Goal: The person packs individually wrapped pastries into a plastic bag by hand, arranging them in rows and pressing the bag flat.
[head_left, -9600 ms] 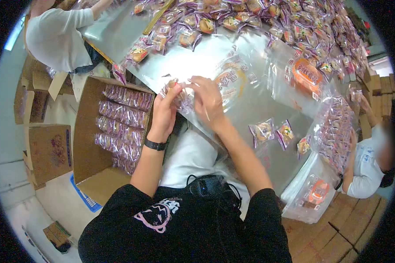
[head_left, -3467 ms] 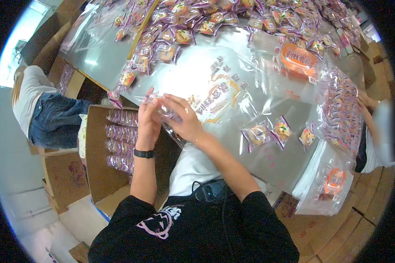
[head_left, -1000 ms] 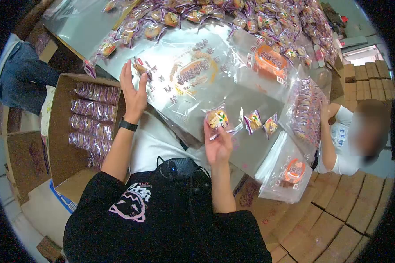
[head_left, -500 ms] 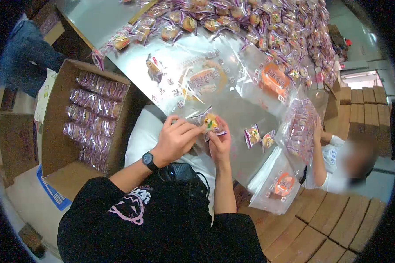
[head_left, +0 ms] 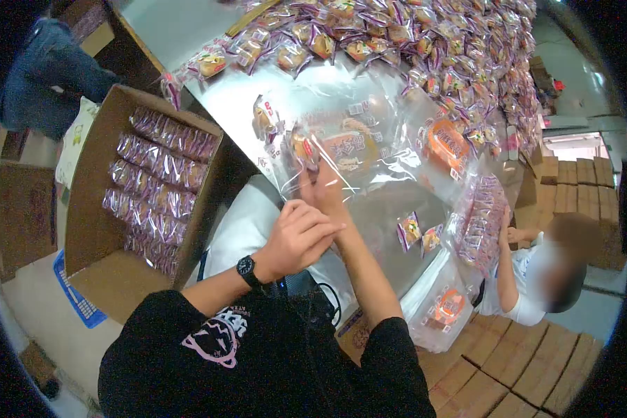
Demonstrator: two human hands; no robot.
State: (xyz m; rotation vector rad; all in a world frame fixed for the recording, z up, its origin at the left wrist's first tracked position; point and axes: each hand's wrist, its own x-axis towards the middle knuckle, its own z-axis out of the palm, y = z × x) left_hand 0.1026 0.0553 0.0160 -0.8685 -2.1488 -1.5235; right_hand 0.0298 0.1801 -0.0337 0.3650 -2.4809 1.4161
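A large clear plastic bag [head_left: 390,150] with orange and white print lies on the metal table. My right hand [head_left: 325,187] reaches inside it, closed around a small wrapped pastry [head_left: 304,149]. Another wrapped pastry [head_left: 265,115] rests further up in the same bag. At the bag's near edge, by my right wrist, my left hand [head_left: 301,235] has its fingers curled together and seems to pinch the plastic. Two loose wrapped pastries, one of them in front [head_left: 409,231], lie on the table to the right.
A big heap of wrapped pastries [head_left: 460,63] covers the table's far side. An open carton [head_left: 90,230] of packed rows stands at left. On the right, a co-worker's hand [head_left: 506,233] touches a filled bag [head_left: 479,219]. Stacked flat bags [head_left: 439,310] lie at the table edge.
My right hand has moved forward and left into the clear bag with the wrapped pastry. My left hand has let go of the pastry and moved slightly right, to the bag's edge.
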